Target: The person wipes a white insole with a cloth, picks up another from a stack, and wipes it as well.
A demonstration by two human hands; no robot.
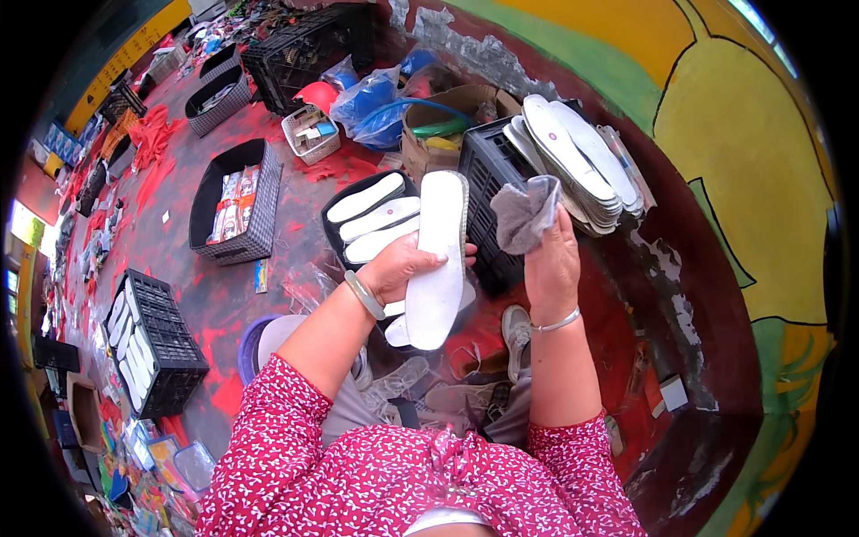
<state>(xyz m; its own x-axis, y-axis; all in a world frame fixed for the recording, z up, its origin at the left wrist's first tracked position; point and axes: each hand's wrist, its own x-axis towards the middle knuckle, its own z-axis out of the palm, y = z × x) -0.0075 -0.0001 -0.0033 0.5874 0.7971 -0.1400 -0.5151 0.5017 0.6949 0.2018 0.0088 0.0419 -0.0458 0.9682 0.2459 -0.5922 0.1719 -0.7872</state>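
My left hand [394, 270] is closed on a white insole [438, 259], its thumb lying across the upper face. Pinched in my right hand [552, 264] is a crumpled grey cloth [526, 215], held up to the right of the insole. Behind the cloth, a stack of white insoles [573, 157] lies on top of a black plastic crate [490, 179]. Below and left of the held insole, a dark basket [333, 192] contains several more white insoles [380, 215]. Part of that basket is hidden by my left hand and the insole.
On the left stand a black crate of white insoles [182, 362] and a woven basket with packets [259, 228]. A cardboard box [428, 154], blue plastic bags [371, 98] and a small white basket [311, 148] are farther back. A painted wall [734, 161] borders the right side.
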